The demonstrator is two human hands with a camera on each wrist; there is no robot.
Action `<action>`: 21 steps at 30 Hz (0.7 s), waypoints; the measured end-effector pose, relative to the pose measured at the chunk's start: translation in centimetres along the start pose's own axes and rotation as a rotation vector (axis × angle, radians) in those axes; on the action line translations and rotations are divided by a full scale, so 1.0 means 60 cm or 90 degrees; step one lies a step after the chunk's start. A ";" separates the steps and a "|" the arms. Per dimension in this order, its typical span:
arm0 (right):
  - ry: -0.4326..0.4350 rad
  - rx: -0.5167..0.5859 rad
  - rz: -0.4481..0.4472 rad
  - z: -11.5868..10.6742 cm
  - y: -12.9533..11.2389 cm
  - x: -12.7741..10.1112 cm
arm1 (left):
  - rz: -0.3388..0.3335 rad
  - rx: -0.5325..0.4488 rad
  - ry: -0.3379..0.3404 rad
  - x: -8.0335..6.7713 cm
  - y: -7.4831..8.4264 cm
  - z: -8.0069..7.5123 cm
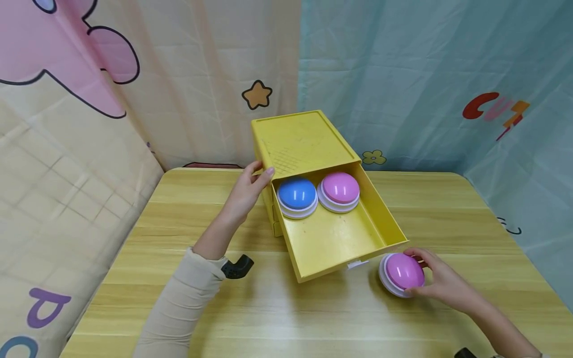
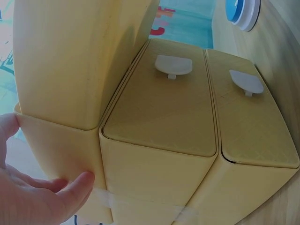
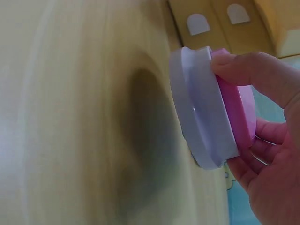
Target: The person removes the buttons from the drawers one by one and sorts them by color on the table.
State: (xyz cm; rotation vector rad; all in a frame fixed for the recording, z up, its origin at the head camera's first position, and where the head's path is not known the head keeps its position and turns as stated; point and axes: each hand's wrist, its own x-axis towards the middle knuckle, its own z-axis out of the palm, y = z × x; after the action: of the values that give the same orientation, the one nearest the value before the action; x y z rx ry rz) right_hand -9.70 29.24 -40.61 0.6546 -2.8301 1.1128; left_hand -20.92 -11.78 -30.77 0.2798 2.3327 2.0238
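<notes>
Gripping pink button [image 1: 404,272], lower right of frame, just beside open drawer [image 1: 340,238]: right hand [image 1: 440,282], fingers curled round its rim. Left hand [image 1: 245,191] steadies yellow cabinet [image 1: 297,139], fingers spread. Advice: lift level, clear drawer wall.

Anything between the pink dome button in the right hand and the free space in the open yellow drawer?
Only the drawer's front wall lies between them. The right hand grips the pink dome button with a white base just outside it. The near half of the open yellow plastic drawer is bare; the blue and pink buttons sit at the back.
</notes>
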 end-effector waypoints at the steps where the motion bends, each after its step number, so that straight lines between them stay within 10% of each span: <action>1: 0.001 0.001 0.002 0.005 0.003 -0.001 | 0.000 0.000 0.001 0.000 0.000 0.000; 21: -0.071 -0.005 0.039 0.011 0.016 -0.002 | -0.006 0.003 0.000 0.000 -0.001 0.000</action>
State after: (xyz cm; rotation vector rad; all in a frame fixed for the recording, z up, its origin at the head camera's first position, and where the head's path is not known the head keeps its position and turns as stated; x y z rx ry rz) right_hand -9.86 29.49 -41.73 0.6525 -2.9654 1.1078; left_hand -20.92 -11.79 -30.80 0.2673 2.3352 2.0137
